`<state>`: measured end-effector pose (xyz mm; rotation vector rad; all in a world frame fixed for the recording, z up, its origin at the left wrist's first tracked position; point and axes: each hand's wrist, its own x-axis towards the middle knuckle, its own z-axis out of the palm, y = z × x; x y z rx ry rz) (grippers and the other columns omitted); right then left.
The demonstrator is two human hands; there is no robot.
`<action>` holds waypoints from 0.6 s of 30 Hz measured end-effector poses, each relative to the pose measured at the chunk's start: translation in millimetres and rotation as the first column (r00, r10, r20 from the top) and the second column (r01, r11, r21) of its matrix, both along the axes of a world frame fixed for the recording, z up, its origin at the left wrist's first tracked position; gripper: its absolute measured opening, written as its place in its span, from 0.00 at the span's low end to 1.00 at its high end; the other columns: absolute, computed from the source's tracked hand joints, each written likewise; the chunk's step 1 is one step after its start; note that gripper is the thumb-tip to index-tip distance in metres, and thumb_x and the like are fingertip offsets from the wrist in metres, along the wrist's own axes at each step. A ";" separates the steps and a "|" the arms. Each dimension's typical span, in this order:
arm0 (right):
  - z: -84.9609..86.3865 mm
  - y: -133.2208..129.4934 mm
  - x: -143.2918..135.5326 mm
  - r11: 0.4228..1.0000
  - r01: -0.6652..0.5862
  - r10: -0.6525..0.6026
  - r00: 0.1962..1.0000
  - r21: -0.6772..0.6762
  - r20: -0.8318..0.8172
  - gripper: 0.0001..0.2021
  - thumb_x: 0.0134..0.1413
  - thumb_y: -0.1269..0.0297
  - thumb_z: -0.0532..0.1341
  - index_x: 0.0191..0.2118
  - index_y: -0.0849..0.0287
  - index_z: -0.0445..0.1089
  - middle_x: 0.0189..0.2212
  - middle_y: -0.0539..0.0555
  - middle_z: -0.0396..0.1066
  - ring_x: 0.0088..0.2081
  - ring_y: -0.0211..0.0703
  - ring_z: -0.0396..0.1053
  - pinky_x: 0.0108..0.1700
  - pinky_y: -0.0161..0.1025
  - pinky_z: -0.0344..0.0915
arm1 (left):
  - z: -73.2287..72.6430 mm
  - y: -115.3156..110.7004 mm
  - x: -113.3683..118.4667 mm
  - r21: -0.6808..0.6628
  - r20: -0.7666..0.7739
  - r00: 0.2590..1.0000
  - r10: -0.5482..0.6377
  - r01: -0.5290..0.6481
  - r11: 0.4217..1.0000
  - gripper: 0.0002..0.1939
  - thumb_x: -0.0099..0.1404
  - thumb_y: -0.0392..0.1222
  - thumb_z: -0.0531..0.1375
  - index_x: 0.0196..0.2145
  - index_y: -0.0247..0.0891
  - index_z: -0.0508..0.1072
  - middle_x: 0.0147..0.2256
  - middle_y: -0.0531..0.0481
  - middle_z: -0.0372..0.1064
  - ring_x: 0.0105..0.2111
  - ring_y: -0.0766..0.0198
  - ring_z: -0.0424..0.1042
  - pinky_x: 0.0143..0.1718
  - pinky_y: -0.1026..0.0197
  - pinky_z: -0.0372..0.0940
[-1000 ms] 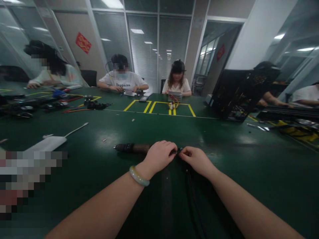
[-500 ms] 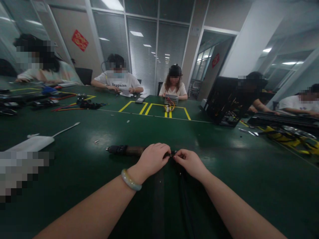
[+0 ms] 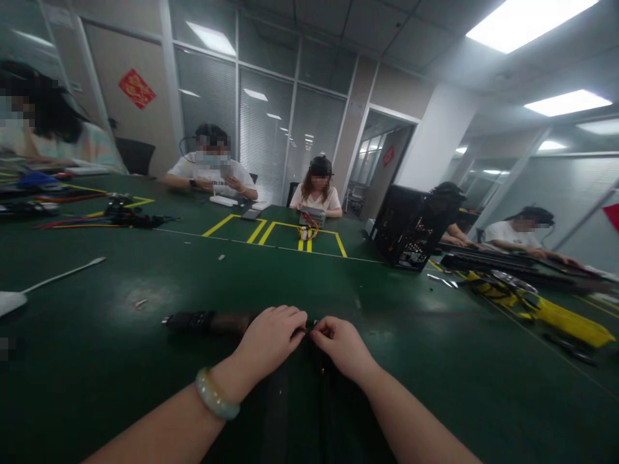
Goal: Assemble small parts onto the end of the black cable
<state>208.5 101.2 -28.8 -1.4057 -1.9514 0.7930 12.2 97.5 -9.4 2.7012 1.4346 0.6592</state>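
Observation:
A dark cylindrical electric screwdriver [image 3: 227, 323] lies across the green table, its metal tip to the left. My left hand [image 3: 273, 335], a bangle on its wrist, rests over the tool's rear part with fingers closed around its tail end. Right beside it, my right hand [image 3: 341, 345] pinches the end of a dark cable [image 3: 325, 399] at that tail. The cable runs down toward me between my forearms. Fingertips of both hands nearly meet, and they hide most of the joint, so whether plug and tool are joined I cannot tell.
A black computer case [image 3: 403, 225] stands at the back right, with yellow and black gear [image 3: 570, 322] beyond it. Loose wires [image 3: 120, 216] lie at the left. A white cable [image 3: 65, 274] and a small scrap [image 3: 140, 304] are nearer. Several people sit around the table.
The camera view has tilted up and turned right, so everything appears lower and further left. Both hands keep their hold at the tool's tail. A person across now holds an object up higher.

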 end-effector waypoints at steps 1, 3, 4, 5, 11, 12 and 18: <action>-0.3 0.1 -0.3 1.000 0.001 -0.001 1.000 0.002 -0.004 0.07 0.54 0.62 0.61 0.31 0.59 0.72 0.27 0.49 0.73 0.29 0.38 0.69 0.30 0.31 0.58 | 0.4 -0.3 0.0 -0.002 -0.001 1.000 -0.001 0.001 1.000 0.02 0.64 0.36 0.57 0.34 0.41 0.68 0.36 0.52 0.69 0.38 0.59 0.68 0.39 0.57 0.58; -0.2 0.2 -0.6 1.000 0.003 -0.003 1.000 0.002 -0.006 0.07 0.54 0.62 0.61 0.31 0.59 0.72 0.26 0.49 0.72 0.29 0.38 0.69 0.30 0.31 0.58 | 1.0 -1.4 -0.2 -0.008 0.006 1.000 -0.002 0.002 1.000 0.02 0.65 0.37 0.56 0.35 0.41 0.68 0.36 0.52 0.69 0.38 0.59 0.67 0.38 0.58 0.58; 0.0 0.2 -0.6 1.000 0.004 -0.004 1.000 0.001 -0.005 0.07 0.55 0.62 0.61 0.31 0.59 0.72 0.26 0.49 0.73 0.29 0.38 0.69 0.30 0.31 0.58 | 1.1 -2.0 -0.4 -0.010 0.010 1.000 -0.001 0.001 1.000 0.02 0.65 0.37 0.56 0.35 0.42 0.68 0.36 0.52 0.69 0.38 0.59 0.67 0.38 0.58 0.58; 0.3 0.1 -0.5 1.000 0.006 -0.006 1.000 -0.002 -0.004 0.07 0.55 0.62 0.61 0.31 0.59 0.72 0.27 0.49 0.73 0.29 0.38 0.69 0.30 0.31 0.58 | 1.0 -2.5 -0.6 -0.012 0.013 1.000 0.001 -0.001 1.000 0.02 0.65 0.37 0.56 0.35 0.42 0.68 0.36 0.52 0.69 0.38 0.60 0.67 0.38 0.58 0.58; 1.9 -0.6 0.2 1.000 0.001 -0.001 1.000 -0.023 0.001 0.07 0.55 0.62 0.60 0.33 0.59 0.73 0.28 0.50 0.74 0.30 0.39 0.69 0.30 0.32 0.58 | 0.5 -2.8 -1.3 -0.017 0.052 0.999 -0.013 0.014 1.000 0.06 0.65 0.36 0.56 0.39 0.43 0.70 0.39 0.53 0.70 0.40 0.60 0.68 0.40 0.57 0.59; 2.1 -0.7 0.2 1.000 -0.001 0.001 1.000 -0.025 -0.002 0.07 0.56 0.62 0.60 0.33 0.59 0.73 0.28 0.50 0.74 0.30 0.39 0.70 0.30 0.32 0.58 | 0.9 -2.9 -1.3 -0.019 0.056 0.998 -0.018 0.019 1.000 0.07 0.65 0.35 0.56 0.40 0.44 0.70 0.39 0.54 0.70 0.40 0.60 0.68 0.41 0.57 0.59; 2.0 -1.6 -1.0 1.000 0.013 -0.013 1.000 -0.004 0.021 0.08 0.56 0.61 0.60 0.33 0.59 0.74 0.28 0.50 0.74 0.30 0.39 0.69 0.31 0.32 0.58 | 4.1 -3.5 -2.0 -0.037 0.039 0.999 -0.034 0.035 0.999 0.06 0.65 0.36 0.56 0.38 0.43 0.71 0.39 0.53 0.70 0.40 0.60 0.69 0.40 0.57 0.59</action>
